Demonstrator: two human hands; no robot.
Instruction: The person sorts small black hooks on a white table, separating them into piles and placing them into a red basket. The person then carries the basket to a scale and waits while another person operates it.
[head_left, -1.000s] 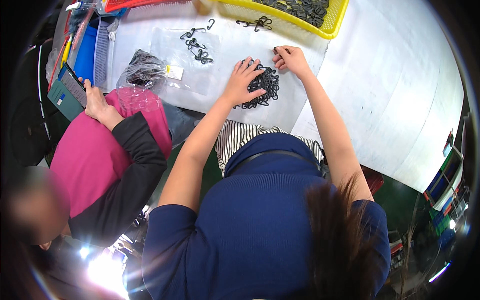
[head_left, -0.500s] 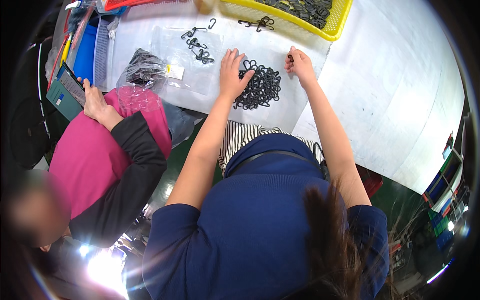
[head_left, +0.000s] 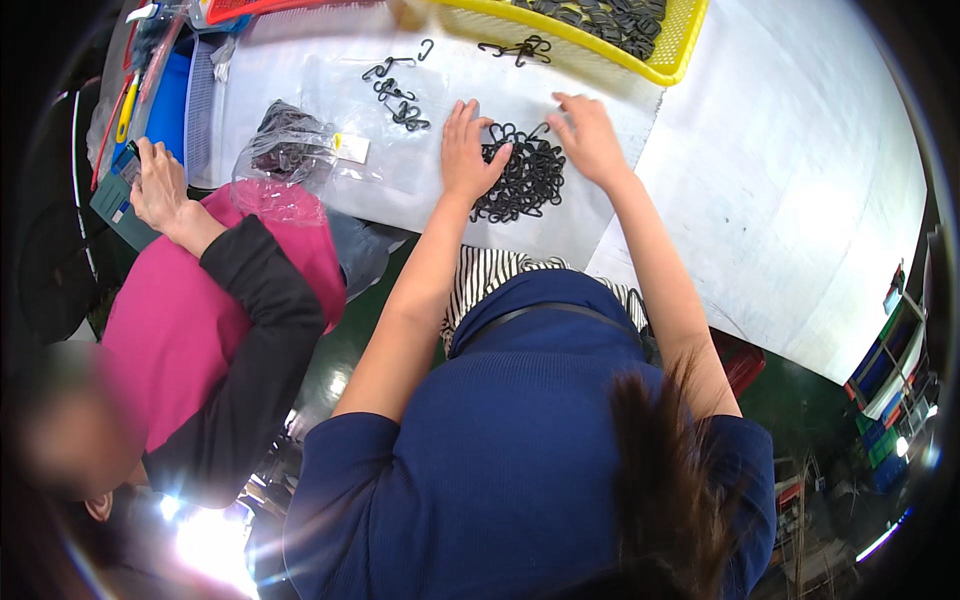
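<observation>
Head view: hook pile (head_left: 525, 185) on the table (head_left: 780, 200)

Surface, from my remote feed: table white, a seam running down it to the right of the pile; its right half pale and scuffed. At the far edge I log a yellow basket (head_left: 690, 40) of dark clips (head_left: 625, 28). Just below its near wall lies a small cluster (head_left: 520, 48) of black hooks. Further left, more loose hooks (head_left: 400, 95) trail toward me, beside a clear bag (head_left: 290, 150) with dark contents and a white label (head_left: 351, 148) next to it. Far left: a blue bin (head_left: 170, 100) and the edge of a red tray (head_left: 275, 7).

Room: green floor (head_left: 790, 405) under the table, glare (head_left: 215, 548) at lower left, cluttered racks at the right rim. A co-worker (head_left: 180, 345) in pink with black sleeves sits at left, one hand (head_left: 160, 190) by a teal board (head_left: 122, 215).

Hands: I read the left hand (head_left: 472, 155) as open, palm down, thumb spread from the fingers and at the pile's left edge. The right hand (head_left: 588, 140) is at the upper right edge, forefinger extended, thumb apart from it. A hook tip (head_left: 542, 129) shows by that thumb; I cannot tell whether they touch. Its other fingers are partly hidden.
</observation>
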